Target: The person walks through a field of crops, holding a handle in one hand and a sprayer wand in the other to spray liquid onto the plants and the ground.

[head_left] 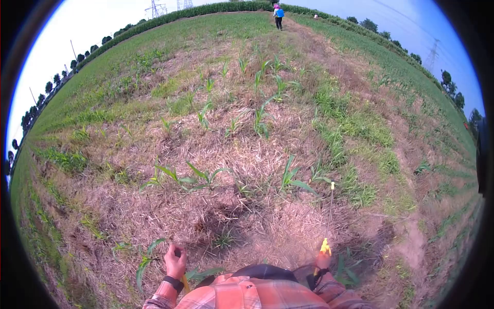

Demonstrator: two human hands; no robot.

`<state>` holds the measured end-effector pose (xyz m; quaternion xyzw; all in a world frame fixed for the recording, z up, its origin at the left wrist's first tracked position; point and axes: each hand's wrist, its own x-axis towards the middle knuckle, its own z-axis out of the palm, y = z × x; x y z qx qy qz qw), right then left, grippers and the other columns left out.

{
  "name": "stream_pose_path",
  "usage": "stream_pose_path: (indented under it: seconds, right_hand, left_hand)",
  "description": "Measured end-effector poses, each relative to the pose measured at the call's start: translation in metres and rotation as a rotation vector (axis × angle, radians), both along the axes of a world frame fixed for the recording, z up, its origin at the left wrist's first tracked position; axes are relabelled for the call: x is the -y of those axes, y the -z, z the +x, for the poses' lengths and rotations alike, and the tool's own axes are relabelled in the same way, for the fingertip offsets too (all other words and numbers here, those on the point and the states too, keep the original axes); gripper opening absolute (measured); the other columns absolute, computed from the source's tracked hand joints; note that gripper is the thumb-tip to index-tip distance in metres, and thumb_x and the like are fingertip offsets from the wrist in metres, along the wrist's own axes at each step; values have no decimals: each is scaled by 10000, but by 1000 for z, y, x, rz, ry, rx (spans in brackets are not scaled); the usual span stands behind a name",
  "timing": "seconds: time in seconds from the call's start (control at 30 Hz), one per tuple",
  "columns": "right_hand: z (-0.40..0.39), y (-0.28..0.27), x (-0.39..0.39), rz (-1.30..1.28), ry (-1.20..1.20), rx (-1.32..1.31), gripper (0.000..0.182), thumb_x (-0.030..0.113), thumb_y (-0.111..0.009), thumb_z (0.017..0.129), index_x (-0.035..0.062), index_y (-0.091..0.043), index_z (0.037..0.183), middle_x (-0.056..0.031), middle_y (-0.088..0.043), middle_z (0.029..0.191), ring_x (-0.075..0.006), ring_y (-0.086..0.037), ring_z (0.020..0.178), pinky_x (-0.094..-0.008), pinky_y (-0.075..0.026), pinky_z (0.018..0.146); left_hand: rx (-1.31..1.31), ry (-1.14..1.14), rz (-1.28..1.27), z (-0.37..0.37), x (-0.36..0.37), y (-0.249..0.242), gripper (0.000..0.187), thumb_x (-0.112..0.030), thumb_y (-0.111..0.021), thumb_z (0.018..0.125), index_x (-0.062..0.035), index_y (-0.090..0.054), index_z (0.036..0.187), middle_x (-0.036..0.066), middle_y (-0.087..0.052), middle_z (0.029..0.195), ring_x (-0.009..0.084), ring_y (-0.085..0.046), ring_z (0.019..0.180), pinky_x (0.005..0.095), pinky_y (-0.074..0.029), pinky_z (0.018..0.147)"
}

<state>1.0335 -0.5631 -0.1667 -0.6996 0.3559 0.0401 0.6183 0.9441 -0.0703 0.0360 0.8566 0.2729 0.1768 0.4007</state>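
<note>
My right hand (323, 261), low at the right, is wrapped round the yellow grip of a sprayer wand (330, 213). Its thin lance points ahead over the ground and ends in a yellow nozzle (332, 185). My left hand (176, 261) is held low at the left with its fingers curled in; whatever may be inside them is hidden. A yellow bar (185, 283) runs close beside the left wrist, partly covered by my sleeve. Young corn plants (290, 177) stand just beyond the hands, and another corn plant (144, 265) grows beside the left hand.
Dry straw (247, 147) covers the soil, with weed patches (360, 123) at the right. More seedlings stand ahead in loose rows. Far off, a person (279, 17) with a blue pack is on a bare dirt strip (314, 44). Tall green crops (226, 7) border the field.
</note>
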Motion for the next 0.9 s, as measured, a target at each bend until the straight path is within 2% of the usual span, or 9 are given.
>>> stream_pose_path:
  seconds: [0.03,0.13,0.37,0.47,0.57,0.6,0.67,0.87,0.9]
  right_hand:
    - [6,-2,10,-68,69,-20,191,231,-496,830,75,-454,729,-29,-465,489,-121,-395,320,-267,-298,277]
    - [17,22,43,70,261,-56,218,233,-489,829,57,-451,707,-42,-466,477,-135,-395,309,-284,-316,265]
    - [40,5,48,72,223,-74,224,236,-459,846,32,-467,753,-55,-511,543,-116,-396,317,-264,-322,273]
    - [59,6,27,-19,120,-134,226,236,-475,833,35,-474,731,-55,-507,540,-116,-386,308,-263,-313,270]
    - [81,-6,-14,-6,72,-137,231,260,-491,834,51,-487,738,-34,-489,522,-108,-385,314,-258,-306,280]
    - [94,-6,-28,-35,23,-151,228,271,-490,828,62,-488,736,-28,-483,522,-103,-393,328,-250,-308,286]
    - [109,-4,-52,-79,-32,-171,226,282,-489,823,74,-490,735,-22,-477,523,-98,-401,343,-241,-311,293]
    - [186,-23,-136,-78,-426,-138,234,301,-495,823,81,-504,746,-3,-482,532,-99,-415,377,-249,-328,341]
    - [199,-25,-148,-184,-570,-30,226,290,-504,818,76,-507,747,-5,-486,536,-107,-428,404,-261,-334,370]
  left_hand:
    - [0,5,-2,10,5,-2,73,-63,-556,693,-32,-496,720,40,-470,529,112,-440,481,259,-374,474]
    - [30,50,83,25,13,0,69,-58,-548,695,-26,-495,726,54,-485,541,125,-458,489,261,-386,486]
    - [-38,83,-3,62,14,-1,71,-43,-538,692,-31,-486,739,39,-468,558,102,-439,503,242,-373,484]
    - [-63,90,-3,84,0,19,87,-58,-552,701,-32,-481,744,26,-451,562,90,-425,521,235,-360,485]
    - [-42,79,-167,121,-10,25,80,-68,-548,721,-33,-483,752,14,-450,569,77,-403,520,229,-353,478]
    - [-11,136,-31,133,-19,32,68,-63,-539,731,-34,-481,753,16,-462,565,72,-422,519,226,-357,469]
    - [-20,89,-114,148,-26,27,66,-62,-538,732,-34,-481,750,12,-454,555,72,-413,510,225,-352,466]
    - [8,21,-155,192,-62,29,76,-50,-551,729,-34,-478,743,2,-455,542,60,-404,494,224,-342,449]
    - [14,23,-158,199,-64,28,76,-50,-551,729,-34,-478,743,2,-455,542,60,-404,494,224,-342,449]
